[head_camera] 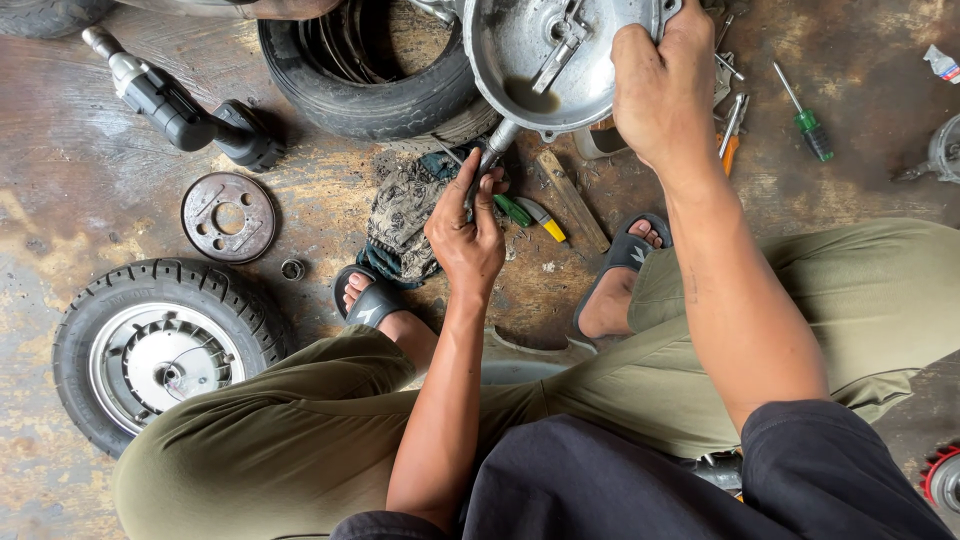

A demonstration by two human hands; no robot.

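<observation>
At twelve o'clock, metal drum cover (pixel 540 60) | our right hand (pixel 662 85) clamps its rim | our left hand (pixel 466 235) wraps its shaft (pixel 497 150) | stiff, weighty, oily-slick; rim judged the surest hold.

One view only, camera on my head. Looks steeply down over my knees (pixel 300 420) at oily floor (pixel 80 180). Close range: my forearms fill centre, both sandals (pixel 372 300) in frame. Top edge cuts tyre (pixel 370 95) and metal cover (pixel 540 60). No second view to share with.
</observation>
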